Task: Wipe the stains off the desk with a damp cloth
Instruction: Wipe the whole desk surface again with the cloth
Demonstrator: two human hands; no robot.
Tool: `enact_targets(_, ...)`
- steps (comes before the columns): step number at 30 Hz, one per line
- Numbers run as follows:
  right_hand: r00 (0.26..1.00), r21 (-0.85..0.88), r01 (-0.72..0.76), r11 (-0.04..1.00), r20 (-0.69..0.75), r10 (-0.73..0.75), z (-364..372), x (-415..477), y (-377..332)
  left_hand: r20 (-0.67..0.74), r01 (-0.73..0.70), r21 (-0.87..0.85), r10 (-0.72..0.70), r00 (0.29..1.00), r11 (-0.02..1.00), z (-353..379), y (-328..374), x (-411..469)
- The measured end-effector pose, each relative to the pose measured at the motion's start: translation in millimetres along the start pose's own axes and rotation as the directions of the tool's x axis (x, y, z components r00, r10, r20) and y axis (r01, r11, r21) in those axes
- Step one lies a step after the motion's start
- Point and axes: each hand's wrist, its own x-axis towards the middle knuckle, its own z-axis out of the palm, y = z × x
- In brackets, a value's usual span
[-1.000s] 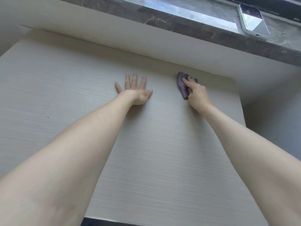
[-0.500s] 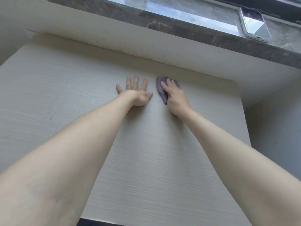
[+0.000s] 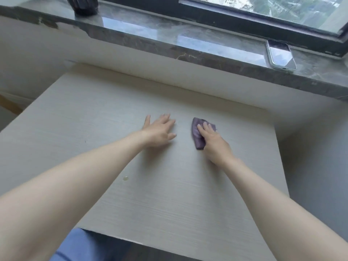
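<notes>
1. The desk point(image 3: 94, 117) is pale, with a fine wood-grain look. It sits right up against the wall under a dark marble windowsill point(image 3: 150, 29).
2. The left hand point(image 3: 160, 130) lies palm down on the desk, around the middle toward the back edge. Its fingers are straight and relaxed and the thumb sticks out toward the other hand. It's holding nothing, just resting on the surface.
3. The right hand point(image 3: 213, 142) is just to the right of it, on top of the cloth point(image 3: 196, 135). The fingers point(image 3: 205, 127) bend over the bunched-up fabric and grip it against the desktop. I can't see the thumb, it's tucked out of view.
4. The cloth is purple and wadded into a small lump. It's on the desk between the two hands and mostly pokes out from the left side of the right hand. It's near the left hand but not touching it.
5. There's a small yellowish blob of a stain point(image 3: 125, 178) closer to the front edge, right beside the left forearm and well apart from the cloth. A tiny dark speck point(image 3: 85, 141) sits further left.
6. A phone point(image 3: 281, 56) lies face up at the right end of the sill, and some dark ribbed thing point(image 3: 82, 5) stands at the left end, cut off by the frame.
7. A bit of blue clothing point(image 3: 79, 245) shows below the front edge of the desk.
</notes>
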Motion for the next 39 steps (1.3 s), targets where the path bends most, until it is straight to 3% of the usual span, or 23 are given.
enact_targets(3,0.95,0.062,-0.274,0.96,-0.137,0.28,0,-19,3,0.036,-0.056,0.038,0.054,0.998,0.998,19,25,-16)
enact_targets(4,0.939,0.059,-0.297,0.953,-0.161,0.303,6,-28,-6,0.042,-0.06,0.059,0.057,0.997,0.996,25,33,-19)
enact_targets(9,0.992,0.033,-0.118,0.992,-0.041,0.119,2,-55,1,0.038,-0.002,0.102,-0.002,0.999,0.995,42,47,-24)
enact_targets(14,0.945,0.078,-0.284,0.956,-0.142,0.293,7,-65,0,0.02,0.002,0.114,-0.004,1.0,0.993,46,41,-33)
enact_targets(20,0.992,0.05,-0.099,0.994,-0.071,0.102,16,-79,-10,0.02,-0.01,0.157,0.007,1.0,0.988,44,46,-33)
enact_targets(25,0.991,0.016,-0.129,0.992,-0.023,0.129,11,-69,-13,-0.069,-0.138,0.214,0.156,0.985,0.967,44,48,-53)
enact_targets(30,0.985,0.023,-0.171,0.985,-0.02,0.171,6,-55,-17,-0.015,-0.022,0.287,0.027,1.0,0.958,50,29,-68)
enact_targets(39,0.994,0.02,-0.109,0.994,-0.002,0.109,14,-75,-9,0.034,0.011,0.269,-0.021,0.999,0.963,46,34,-58)
